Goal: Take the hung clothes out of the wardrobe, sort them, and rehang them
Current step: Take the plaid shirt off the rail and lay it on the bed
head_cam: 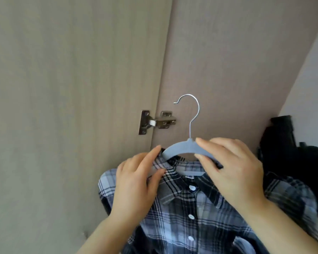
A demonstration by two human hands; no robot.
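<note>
A blue and dark plaid shirt (187, 215) with white buttons hangs on a pale blue hanger (180, 148) with a silver wire hook. My left hand (136, 182) pinches the shirt's collar at the hanger's left shoulder. My right hand (233, 167) grips the hanger's right side just below the hook, thumb and fingers curled round it. The hook points up and touches nothing; no rail is in view.
The open wardrobe door (72, 88) fills the left, joined by a metal hinge (155, 121) to the wardrobe side panel (237, 61). Dark black clothing (286, 149) hangs at the right, close behind my right hand.
</note>
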